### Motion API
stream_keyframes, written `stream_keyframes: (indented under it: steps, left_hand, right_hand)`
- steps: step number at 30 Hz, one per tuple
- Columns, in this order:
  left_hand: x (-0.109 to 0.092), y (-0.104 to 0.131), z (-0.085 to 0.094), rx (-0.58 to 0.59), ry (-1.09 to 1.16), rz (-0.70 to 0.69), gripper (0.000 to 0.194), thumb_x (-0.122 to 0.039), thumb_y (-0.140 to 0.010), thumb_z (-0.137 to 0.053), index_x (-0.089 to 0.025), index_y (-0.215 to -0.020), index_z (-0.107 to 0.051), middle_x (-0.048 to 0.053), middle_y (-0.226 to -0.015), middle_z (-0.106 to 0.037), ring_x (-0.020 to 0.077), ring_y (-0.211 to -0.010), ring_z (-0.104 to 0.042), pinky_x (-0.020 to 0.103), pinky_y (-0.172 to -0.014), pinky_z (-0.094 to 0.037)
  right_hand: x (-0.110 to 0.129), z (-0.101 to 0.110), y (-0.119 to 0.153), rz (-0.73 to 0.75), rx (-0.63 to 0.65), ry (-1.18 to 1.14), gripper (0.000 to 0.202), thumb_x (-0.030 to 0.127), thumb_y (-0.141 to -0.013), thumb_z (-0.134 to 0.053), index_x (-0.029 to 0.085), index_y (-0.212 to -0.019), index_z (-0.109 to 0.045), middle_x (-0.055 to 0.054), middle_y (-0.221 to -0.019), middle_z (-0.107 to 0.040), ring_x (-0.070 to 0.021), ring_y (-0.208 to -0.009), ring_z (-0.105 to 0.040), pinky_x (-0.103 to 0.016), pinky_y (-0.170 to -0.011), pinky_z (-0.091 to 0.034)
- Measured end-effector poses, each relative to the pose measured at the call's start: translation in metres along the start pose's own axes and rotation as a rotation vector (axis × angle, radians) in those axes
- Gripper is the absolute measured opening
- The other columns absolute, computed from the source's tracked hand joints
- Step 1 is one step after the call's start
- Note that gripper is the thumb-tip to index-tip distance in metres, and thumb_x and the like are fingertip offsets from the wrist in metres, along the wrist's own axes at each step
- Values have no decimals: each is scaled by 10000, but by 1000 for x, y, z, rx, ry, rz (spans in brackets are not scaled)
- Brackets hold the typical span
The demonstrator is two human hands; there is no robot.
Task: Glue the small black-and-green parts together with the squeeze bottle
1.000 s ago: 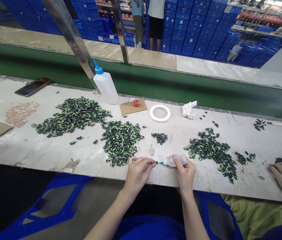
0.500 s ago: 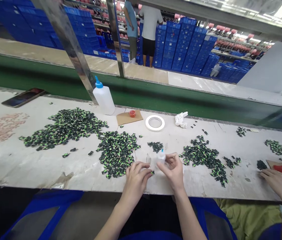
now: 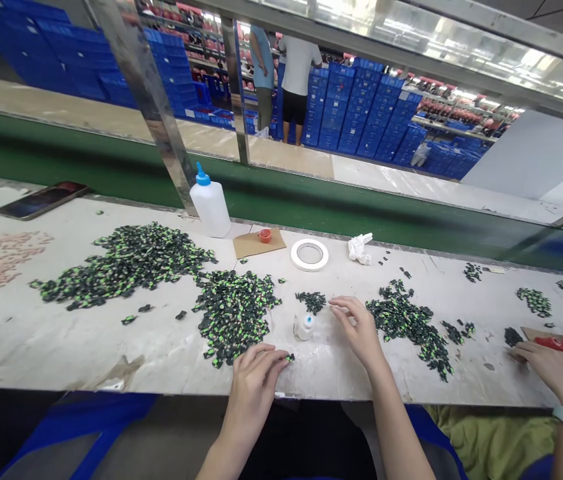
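Between the fingertips of my left hand point(image 3: 257, 373) is a small black-and-green piece point(image 3: 290, 358), held just above the table's front part. My right hand point(image 3: 358, 327) is empty, its fingers apart and slightly curled, beside a small heap of dark pieces point(image 3: 311, 302). A little white bottle with a blue tip point(image 3: 306, 327) stands on the table between my hands. Left of it lies a big heap of black-and-green pieces point(image 3: 234, 310); another such heap point(image 3: 408, 320) spreads to the right of my right hand.
At the back stand a large white bottle point(image 3: 211, 205), cardboard with a red cap point(image 3: 264, 235), a tape roll point(image 3: 310, 255) and crumpled tissue point(image 3: 360, 248). A phone point(image 3: 44, 200) and pink pieces point(image 3: 4, 257) lie left. Another person's hand point(image 3: 544, 363) works at right.
My right hand has let go of the small white bottle and moved up and right from it, opening. My left hand, still pinching the piece, has shifted slightly down and left.
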State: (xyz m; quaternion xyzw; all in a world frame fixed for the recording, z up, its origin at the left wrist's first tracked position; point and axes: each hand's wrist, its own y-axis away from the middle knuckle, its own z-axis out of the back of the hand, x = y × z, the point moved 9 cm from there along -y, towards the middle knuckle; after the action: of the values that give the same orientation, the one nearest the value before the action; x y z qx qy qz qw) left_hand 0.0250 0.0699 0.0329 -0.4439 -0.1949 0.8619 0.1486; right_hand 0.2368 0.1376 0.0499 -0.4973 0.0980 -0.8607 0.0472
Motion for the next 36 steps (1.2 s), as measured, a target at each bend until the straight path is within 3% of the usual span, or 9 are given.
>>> stream_keyframes:
  steps: [4,9,14,18,20,23,25,29,36]
  left_hand:
    - [-1,0,3,-22,29,60,186,-292,-882,-543,-248,-817,-712,33,-782,-706,216,-772,-663,348,-687,-487]
    - [-3,4,5,-40,68,99,228,-362,-884,-551,-255,-782,-725,41,-771,-698,218,-739,-662,349,-663,-511]
    - [-10,2,9,-19,172,137,192,-341,-869,-576,-240,-808,-727,47,-786,-700,206,-751,-672,310,-657,-549]
    - [-27,-6,9,-33,237,95,142,-247,-874,-575,-226,-873,-716,46,-813,-707,194,-783,-663,296,-689,-559]
    - [-37,-9,8,-44,235,62,137,-219,-879,-573,-223,-904,-707,45,-811,-710,195,-799,-651,305,-709,-555]
    - [-45,-12,4,-57,218,35,137,-198,-880,-577,-219,-936,-700,48,-821,-717,196,-818,-641,311,-723,-552]
    - [-49,-13,3,-78,208,15,139,-194,-879,-579,-214,-944,-701,50,-827,-719,194,-815,-640,309,-723,-554]
    - [-58,-13,3,-94,171,-44,166,-186,-891,-562,-210,-973,-705,55,-834,-720,193,-806,-636,316,-711,-555]
    - [-68,-12,0,-65,160,-106,190,-167,-901,-545,-206,-992,-707,55,-837,-726,190,-795,-634,311,-688,-555]
  right_hand:
    - [-4,-20,-17,65,108,290,98,175,-769,-687,250,-794,-746,-73,-886,-683,-247,-932,-595,-396,-845,-472]
    - [-6,-26,-23,62,81,313,145,178,-785,-668,239,-655,-687,-50,-734,-652,-225,-786,-586,-353,-736,-468]
    - [-8,0,-9,27,-35,234,139,279,-833,-598,214,-737,-675,-55,-781,-678,-209,-761,-614,-334,-696,-485]
    - [-2,20,21,-93,-203,-45,208,371,-813,-618,194,-878,-706,-52,-793,-703,-197,-743,-646,-317,-670,-516]
    - [8,16,38,-128,-215,-200,224,373,-805,-632,212,-925,-731,-48,-810,-711,-192,-762,-654,-313,-686,-526]
    - [26,-2,59,-140,-158,-369,178,367,-779,-666,219,-807,-761,-49,-772,-719,-189,-722,-662,-303,-653,-544]
    - [28,-9,69,-202,-192,-437,172,374,-743,-706,216,-770,-766,-53,-751,-731,-200,-703,-677,-319,-654,-566]
    - [19,-14,83,-331,-276,-465,213,403,-708,-736,210,-788,-775,-72,-805,-762,-254,-800,-715,-388,-771,-589]
    - [16,-15,89,-341,-175,-408,252,399,-761,-682,223,-913,-780,-70,-939,-765,-277,-921,-714,-419,-886,-564]
